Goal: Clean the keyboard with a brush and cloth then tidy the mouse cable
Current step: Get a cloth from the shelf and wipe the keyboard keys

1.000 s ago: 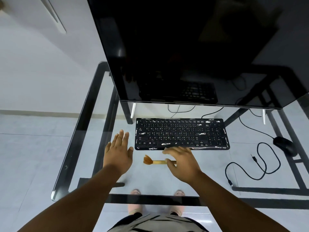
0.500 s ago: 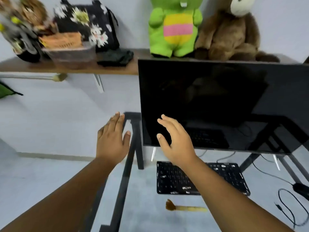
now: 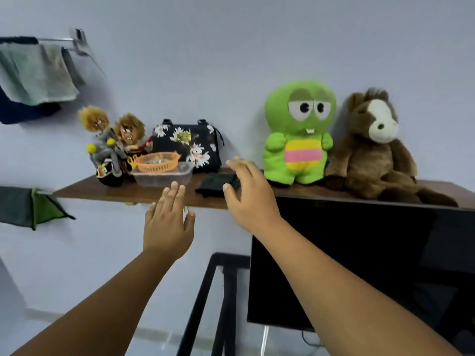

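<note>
Head view: the right hand (image 3: pixel 246 194) reaches with fingers spread and empty over the dark folded cloth (image 3: pixel 217 185) at the shelf (image 3: pixel 108 192) front edge, likely to take it. The left hand (image 3: pixel 168 222), fingers straight and empty, hovers below that edge. The cloth looks flat, black, soft.

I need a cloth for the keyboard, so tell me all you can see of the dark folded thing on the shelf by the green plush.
The dark folded cloth lies flat on the wooden shelf, between the clear plastic tub and the green plush toy, in front of the floral bag. It looks black or very dark green, soft and neatly squared. The right hand, fingers spread, covers its right edge; whether it touches is unclear.
</note>
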`<state>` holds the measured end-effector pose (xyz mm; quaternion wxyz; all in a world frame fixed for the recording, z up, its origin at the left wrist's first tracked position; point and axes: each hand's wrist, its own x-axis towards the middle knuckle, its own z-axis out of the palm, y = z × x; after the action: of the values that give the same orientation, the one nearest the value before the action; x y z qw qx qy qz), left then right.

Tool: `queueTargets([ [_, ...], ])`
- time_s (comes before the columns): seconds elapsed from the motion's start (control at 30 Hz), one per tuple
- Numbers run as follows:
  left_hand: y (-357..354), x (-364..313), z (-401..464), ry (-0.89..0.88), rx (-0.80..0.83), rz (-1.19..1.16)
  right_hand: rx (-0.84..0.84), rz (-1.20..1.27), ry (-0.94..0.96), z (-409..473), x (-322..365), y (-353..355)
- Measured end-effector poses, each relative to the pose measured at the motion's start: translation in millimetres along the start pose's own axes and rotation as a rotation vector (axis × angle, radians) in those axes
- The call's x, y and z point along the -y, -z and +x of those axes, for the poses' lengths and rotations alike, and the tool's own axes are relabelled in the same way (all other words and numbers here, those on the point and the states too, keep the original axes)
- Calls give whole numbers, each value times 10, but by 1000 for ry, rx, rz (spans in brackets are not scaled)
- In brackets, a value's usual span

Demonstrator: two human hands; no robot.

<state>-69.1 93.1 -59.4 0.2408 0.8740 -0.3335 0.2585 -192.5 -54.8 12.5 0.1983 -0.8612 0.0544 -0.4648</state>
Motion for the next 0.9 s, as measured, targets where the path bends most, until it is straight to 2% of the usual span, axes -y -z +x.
queueTargets([
  [0.1, -60, 120, 185, 26, 7, 2, 102, -113, -79, 330, -40, -229],
  [0.4, -308, 335, 472, 10, 70, 51, 528, -390, -499, 843, -297, -790],
  [0.53, -378, 401, 573, -3, 85, 63, 675, -477, -603, 945, -392, -966],
  [0.63, -422, 467, 597, -4, 126, 62, 699, -537, -616, 989, -428, -1068],
  [0.9, -447, 538, 606, -24, 132, 65, 610, -479, -616, 1158, -502, -1242],
])
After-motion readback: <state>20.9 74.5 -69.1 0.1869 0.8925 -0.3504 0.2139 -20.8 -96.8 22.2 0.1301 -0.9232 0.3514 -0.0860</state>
